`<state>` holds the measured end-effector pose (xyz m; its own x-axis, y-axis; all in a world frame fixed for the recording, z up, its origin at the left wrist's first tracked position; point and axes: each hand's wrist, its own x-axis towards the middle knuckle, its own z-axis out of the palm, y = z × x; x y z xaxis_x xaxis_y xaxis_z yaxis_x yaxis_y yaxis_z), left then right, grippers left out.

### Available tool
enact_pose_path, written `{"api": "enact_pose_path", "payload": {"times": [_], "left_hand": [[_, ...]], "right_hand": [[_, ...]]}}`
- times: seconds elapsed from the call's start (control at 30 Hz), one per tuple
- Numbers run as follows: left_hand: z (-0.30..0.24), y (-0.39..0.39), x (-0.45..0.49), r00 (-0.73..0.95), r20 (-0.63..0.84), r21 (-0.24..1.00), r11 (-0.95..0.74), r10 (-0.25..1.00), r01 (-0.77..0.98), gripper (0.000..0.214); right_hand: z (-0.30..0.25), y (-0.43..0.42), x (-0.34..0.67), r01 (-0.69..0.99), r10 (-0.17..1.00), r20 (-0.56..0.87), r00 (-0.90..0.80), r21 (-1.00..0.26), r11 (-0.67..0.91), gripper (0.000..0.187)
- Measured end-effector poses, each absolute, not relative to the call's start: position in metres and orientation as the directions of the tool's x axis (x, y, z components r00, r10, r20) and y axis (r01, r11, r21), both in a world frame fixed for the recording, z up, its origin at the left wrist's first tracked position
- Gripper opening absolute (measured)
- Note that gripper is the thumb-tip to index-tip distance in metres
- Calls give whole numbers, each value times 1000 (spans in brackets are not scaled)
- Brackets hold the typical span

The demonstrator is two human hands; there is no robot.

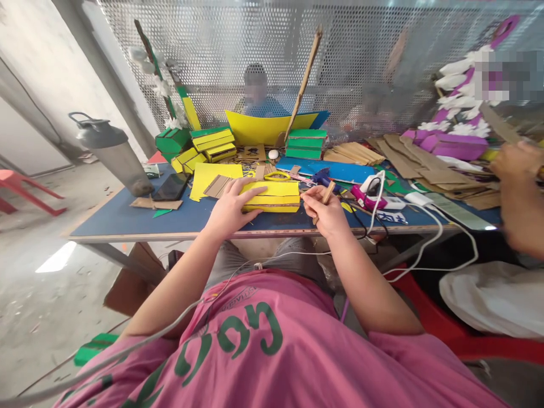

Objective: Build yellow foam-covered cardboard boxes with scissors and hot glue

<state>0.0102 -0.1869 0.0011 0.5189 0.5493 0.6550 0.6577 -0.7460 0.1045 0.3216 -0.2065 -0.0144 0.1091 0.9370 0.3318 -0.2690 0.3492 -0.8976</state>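
- My left hand (229, 208) lies flat, fingers spread, palm down on the left end of the yellow cardboard box (272, 196); it presses rather than grips.
- My right hand (326, 211) is curled closed around a small brown cardboard strip (327, 194), which sticks up between thumb and fingers, just right of the box.
- The box sits on the blue tabletop (127, 218), close to the near edge, its long side running along that edge. Corrugated brown shows along its front seam.
- Near edge of the table: a bare wooden rim right in front of my wrists. Left of my left hand the blue surface is open as far as a black phone (171, 186) and a flat cardboard scrap (155, 203).
- Right of my right hand it is crowded: a pink-handled tool (369, 198), white cables (429, 226) that hang over the table edge, and a white adapter (419, 198).
- Behind the box: yellow-handled scissors (277, 175), a yellow sheet (208, 174), stacks of green and yellow boxes (215, 144), a blue sheet (335, 169).
- Far left corner: a grey metal bottle (113, 150), tilted by the lens.
- Far right: another person's hand (516, 164) above cardboard pieces (425, 164), apart from mine.
- Writing: green letters on my pink shirt (272, 345), seen upside down, partly folded; I cannot read them surely. Small print on a label (391, 216) by the cables is too small to read.
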Motion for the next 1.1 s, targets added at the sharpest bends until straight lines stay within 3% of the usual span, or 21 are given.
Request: {"api": "enact_pose_path", "payload": {"times": [0.67, 0.87, 1.1], "left_hand": [[2, -189, 10, 511, 648, 131, -743, 565, 657, 59], [3, -189, 10, 519, 653, 125, -753, 553, 646, 57], [2, -188, 10, 511, 642, 137, -742, 571, 656, 60]], "right_hand": [[-12, -206, 326, -487, 942, 260, 213, -807, 332, 46], [-15, -207, 324, -334, 859, 292, 421, -830, 446, 59], [-17, -211, 321, -236, 934, 319, 163, -906, 351, 42]]}}
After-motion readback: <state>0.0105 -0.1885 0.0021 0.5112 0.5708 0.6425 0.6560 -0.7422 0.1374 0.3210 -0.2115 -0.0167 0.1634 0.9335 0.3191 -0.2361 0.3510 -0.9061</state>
